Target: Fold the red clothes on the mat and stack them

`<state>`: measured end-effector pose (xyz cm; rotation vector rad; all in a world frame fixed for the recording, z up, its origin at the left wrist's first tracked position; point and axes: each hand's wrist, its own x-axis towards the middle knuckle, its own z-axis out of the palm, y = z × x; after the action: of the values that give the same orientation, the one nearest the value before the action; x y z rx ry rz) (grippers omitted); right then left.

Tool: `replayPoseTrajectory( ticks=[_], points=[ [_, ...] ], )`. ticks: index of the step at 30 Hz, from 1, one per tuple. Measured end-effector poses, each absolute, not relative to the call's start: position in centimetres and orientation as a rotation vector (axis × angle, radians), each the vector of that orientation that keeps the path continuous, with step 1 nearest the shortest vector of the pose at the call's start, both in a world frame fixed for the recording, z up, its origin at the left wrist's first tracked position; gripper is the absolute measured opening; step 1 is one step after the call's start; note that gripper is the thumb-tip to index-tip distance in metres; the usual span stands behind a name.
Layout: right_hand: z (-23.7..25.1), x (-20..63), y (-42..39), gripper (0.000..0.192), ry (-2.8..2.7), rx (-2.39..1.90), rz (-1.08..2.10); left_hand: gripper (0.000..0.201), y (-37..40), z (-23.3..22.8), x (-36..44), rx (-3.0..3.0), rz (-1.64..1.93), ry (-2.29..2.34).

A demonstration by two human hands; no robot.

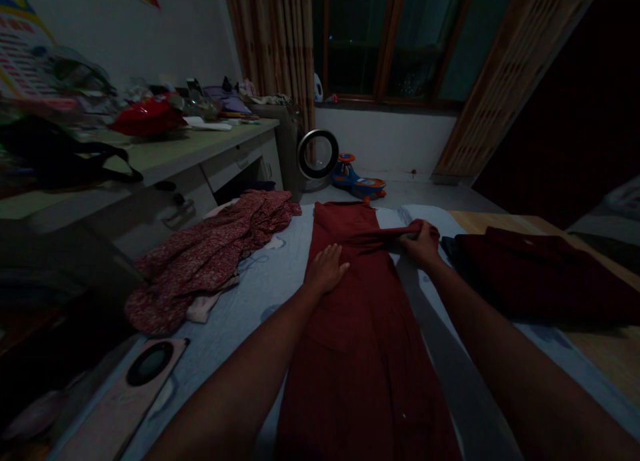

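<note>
Head view, dim room. Dark red garment [365,314] lies lengthwise on the bed [260,294], mid-scene. Left hand [327,267] flat on it, fingers spread, gripping nothing. Right hand [423,242] pinches a fold drawn across the far end. Judging by this: first fold started, the long near part still flat. Floral garment [210,254] heaped left; dark folded cloth [540,274] right. Poster [23,54] above the desk [165,154]: writing unreadable.

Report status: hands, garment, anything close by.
Left hand flat on red garment. Right hand gripping its folded sleeve. Floral cloth left, dark garment right, both clear.
</note>
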<state>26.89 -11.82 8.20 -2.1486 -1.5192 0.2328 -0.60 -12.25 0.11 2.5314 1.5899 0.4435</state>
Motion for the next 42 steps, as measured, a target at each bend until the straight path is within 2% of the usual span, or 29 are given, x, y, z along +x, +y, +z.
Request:
replayPoseTrajectory(
  ticks=[2,7,12,18,23,26,30,34,42],
  points=[
    [8.4,27.0,-11.6,0.059,-1.517,-2.296,0.178,0.065,-12.4,0.2,-0.6,2.526,0.407,1.601],
    [9.7,24.7,-10.6,0.032,-1.724,-2.323,-0.079,0.067,-12.3,0.7,-0.3,2.501,0.306,1.618],
    [8.8,20.5,-9.3,0.032,-2.096,-1.965,-0.161,0.064,-12.4,0.7,-0.3,2.492,0.316,1.611],
    [6.0,20.7,-6.8,0.034,-2.062,-2.257,0.125,0.066,-12.7,1.1,-0.4,2.504,0.314,1.599],
    [5.5,22.0,-4.4,0.034,-1.886,-2.312,0.04,0.072,-12.4,0.9,-0.5,2.514,0.376,1.596],
    [4.2,22.3,-3.7,0.036,-1.798,-2.239,-0.059,0.057,-10.6,0.8,-0.9,2.482,0.506,1.626],
    [1.8,22.7,-3.5,0.04,-1.762,-2.251,-0.023,0.044,-6.1,1.1,-1.6,2.44,0.639,1.763],
    [0.8,23.2,-3.4,0.048,-1.754,-2.222,-0.056,0.046,-1.4,1.0,-1.9,2.501,0.485,1.789],
    [2.1,24.0,-3.3,0.03,-1.82,-2.109,-0.168,0.057,3.7,0.5,-1.2,2.489,0.276,1.79]
  ],
)
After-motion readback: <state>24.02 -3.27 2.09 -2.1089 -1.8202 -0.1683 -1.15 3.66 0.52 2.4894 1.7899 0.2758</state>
